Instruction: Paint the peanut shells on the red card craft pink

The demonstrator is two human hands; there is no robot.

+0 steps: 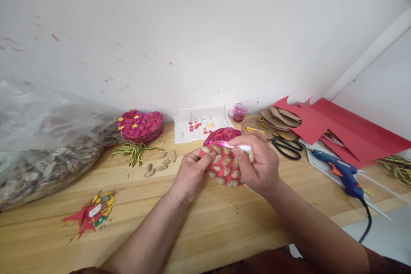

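A round red disc (pixel 224 167) studded with peanut shells is held up over the wooden table (pixel 205 214). Its upper shells are painted pink, its lower ones bare tan. My left hand (pixel 192 174) grips the disc's left edge with closed fingers. My right hand (pixel 257 163) pinches a thin white brush (pixel 236 146), whose pink tip rests on a shell near the disc's top.
A stack of finished pink discs with yellow stars (pixel 140 125) and loose peanut shells (pixel 162 162) lie to the left. A plastic bag of shells (pixel 48 145) fills the far left. A pink paint cup (pixel 239 112), scissors (pixel 286 146), blue glue gun (pixel 342 172) and red paper (pixel 346 130) lie right.
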